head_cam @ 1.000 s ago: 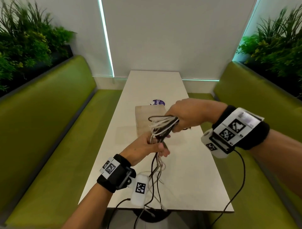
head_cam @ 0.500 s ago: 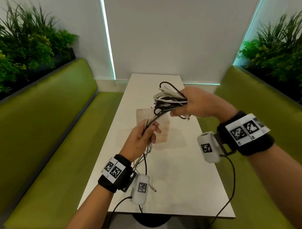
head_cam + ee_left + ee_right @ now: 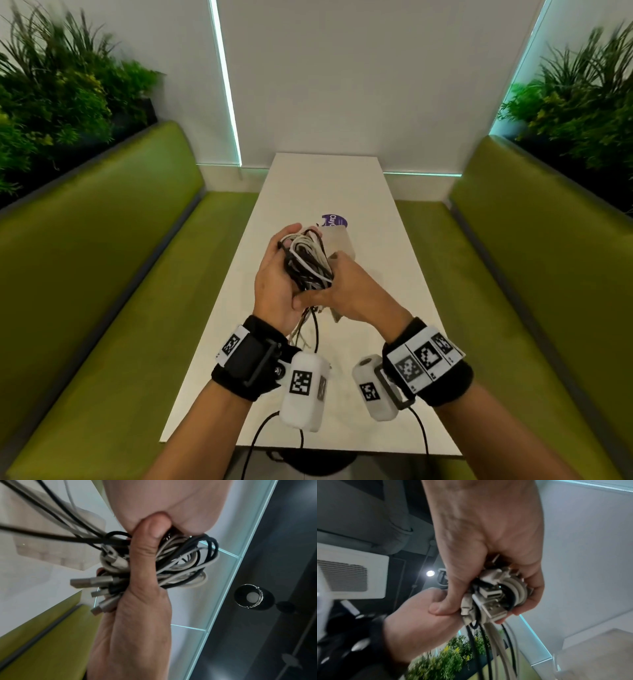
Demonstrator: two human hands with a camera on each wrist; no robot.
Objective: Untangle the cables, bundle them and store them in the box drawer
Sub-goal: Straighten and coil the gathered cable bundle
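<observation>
A coiled bundle of black and white cables (image 3: 308, 263) is held in the air above the table, gripped by both hands. My left hand (image 3: 274, 277) cups its left side, and in the left wrist view the thumb (image 3: 145, 555) presses across the coil (image 3: 185, 563), with metal USB plugs (image 3: 89, 582) sticking out. My right hand (image 3: 349, 291) grips the lower end, curled round plugs and cords (image 3: 493, 599). Short loose tails (image 3: 308, 329) hang below the hands. A beige box (image 3: 340, 240) stands on the table behind the bundle, mostly hidden.
The long white table (image 3: 325, 178) runs away from me between two green benches (image 3: 102, 257) (image 3: 531, 257). A purple round sticker (image 3: 334, 221) lies behind the box. Plants line both sides. Wrist-camera leads (image 3: 260, 442) hang off the near table edge.
The hands have come together and dropped nearer to me. The left hand, which pinched the hanging cords, now grips the coil itself. The long hanging tails are gathered in; only short ends dangle.
</observation>
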